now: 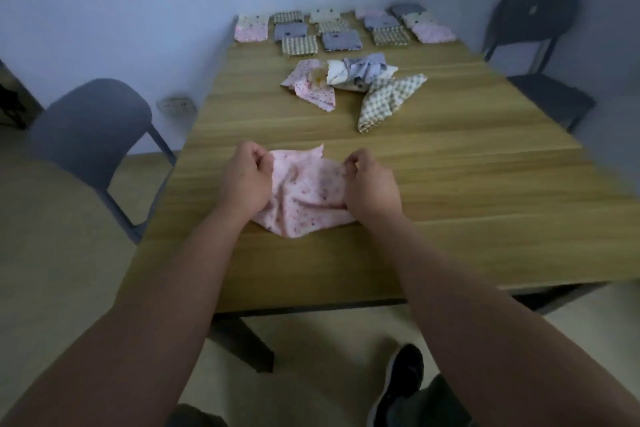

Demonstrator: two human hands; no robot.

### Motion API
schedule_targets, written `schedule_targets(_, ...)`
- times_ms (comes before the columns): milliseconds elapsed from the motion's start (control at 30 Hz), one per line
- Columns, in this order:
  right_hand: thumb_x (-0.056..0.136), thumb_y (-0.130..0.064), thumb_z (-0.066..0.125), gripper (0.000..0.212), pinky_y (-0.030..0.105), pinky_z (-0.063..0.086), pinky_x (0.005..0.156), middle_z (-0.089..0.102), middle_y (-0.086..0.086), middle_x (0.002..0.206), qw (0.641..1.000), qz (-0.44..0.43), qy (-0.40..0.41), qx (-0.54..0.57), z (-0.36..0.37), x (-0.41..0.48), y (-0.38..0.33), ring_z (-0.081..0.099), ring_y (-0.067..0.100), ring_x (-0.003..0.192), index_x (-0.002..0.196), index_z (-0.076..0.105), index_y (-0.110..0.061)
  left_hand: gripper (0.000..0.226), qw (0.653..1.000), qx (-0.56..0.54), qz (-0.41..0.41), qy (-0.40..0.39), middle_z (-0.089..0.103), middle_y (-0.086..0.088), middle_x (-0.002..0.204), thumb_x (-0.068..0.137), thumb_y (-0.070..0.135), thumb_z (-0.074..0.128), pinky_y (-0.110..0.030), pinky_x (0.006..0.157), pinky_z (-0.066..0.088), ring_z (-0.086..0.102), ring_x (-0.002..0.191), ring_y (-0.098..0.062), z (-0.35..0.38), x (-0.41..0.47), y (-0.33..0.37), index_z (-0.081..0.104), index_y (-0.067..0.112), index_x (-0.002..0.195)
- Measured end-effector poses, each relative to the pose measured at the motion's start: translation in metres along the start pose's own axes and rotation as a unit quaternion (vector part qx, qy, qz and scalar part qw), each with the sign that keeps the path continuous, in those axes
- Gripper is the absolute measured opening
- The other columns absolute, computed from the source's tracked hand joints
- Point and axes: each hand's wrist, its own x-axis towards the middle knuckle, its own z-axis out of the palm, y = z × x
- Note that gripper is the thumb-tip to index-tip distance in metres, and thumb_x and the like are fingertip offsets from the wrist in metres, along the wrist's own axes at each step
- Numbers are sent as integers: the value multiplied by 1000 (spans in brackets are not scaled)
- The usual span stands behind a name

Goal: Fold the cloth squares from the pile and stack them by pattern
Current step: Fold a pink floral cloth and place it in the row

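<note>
Pink floral cloth (304, 194) lies crumpled on the table (485, 184), on the near side of the pile (349, 80). Left hand (244, 180) and right hand (370, 184) each pinch its far edge at opposite ends, probably to spread it flat for folding. Beyond the pile, folded squares (339, 28) lie in rows directly on the table. No container is in view.
</note>
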Motion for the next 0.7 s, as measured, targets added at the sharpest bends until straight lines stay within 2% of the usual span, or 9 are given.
schedule_targets(100,101,-21,42,26,37,43,77,67,15,112,998,32,-52,-16,-44,-32,2,62,38,103,126,47,-22,9,1000,10,27,-13,61,8,87,99,29,60,-34,80,49,63,94,-23,-32,-22,42,59,23,93)
schedule_targets(267,94,-17,51,49,40,51,91,61,12,126,990,30,-110,-88,-98,-51,-5,59,31,107,142,41,-20,8,989,52,127,-50,59,14,79,93,23,67,-21,64,39,57,77,-7,-60,-51,100,73,19,94)
schedule_targets(367,90,-31,68,73,47,45,106,45,14,147,987,-33,-108,-110,-124,-60,-13,47,36,132,154,32,-27,5,973,51,212,-71,63,16,82,92,22,69,-18,61,38,57,75,-4,-72,-69,130,74,22,91)
schedule_targets(433,87,-31,76,83,45,41,111,36,9,157,991,-87,-98,-35,-141,-71,-21,39,31,141,156,32,-31,3,957,51,272,-84,62,19,81,91,24,72,-13,59,35,56,71,2,-80,-83,147,75,23,91)
schedule_targets(467,87,-28,77,79,42,43,108,38,6,157,990,-98,-100,27,-150,-79,-25,43,27,139,154,37,-32,2,951,45,294,-88,62,19,81,91,25,73,-12,59,34,55,70,3,-85,-90,154,75,24,91)
schedule_targets(534,90,-21,75,56,31,52,87,57,3,137,984,-87,-101,121,-162,-88,-32,58,21,117,141,54,-30,2,943,34,318,-87,64,18,84,90,26,75,-12,61,35,55,72,3,-91,-97,161,75,25,91)
schedule_targets(567,91,-21,72,42,28,51,76,63,1,119,986,-79,-88,121,-168,-93,-37,62,20,103,131,61,-27,2,942,31,325,-81,65,16,86,90,26,75,-13,62,36,56,73,2,-98,-101,165,75,25,91)
schedule_targets(634,94,-25,68,21,29,47,67,63,-1,96,994,-59,-53,74,-175,-96,-41,61,19,86,114,68,-20,5,941,39,329,-72,66,12,90,89,25,76,-16,64,39,57,77,1,-104,-102,165,75,24,94)
schedule_targets(700,96,-28,65,15,28,44,65,62,-2,92,998,-51,-28,19,-181,-98,-44,59,19,84,107,68,-18,13,936,62,340,-71,67,9,94,87,22,76,-19,67,42,58,80,0,-110,-104,163,75,23,100)
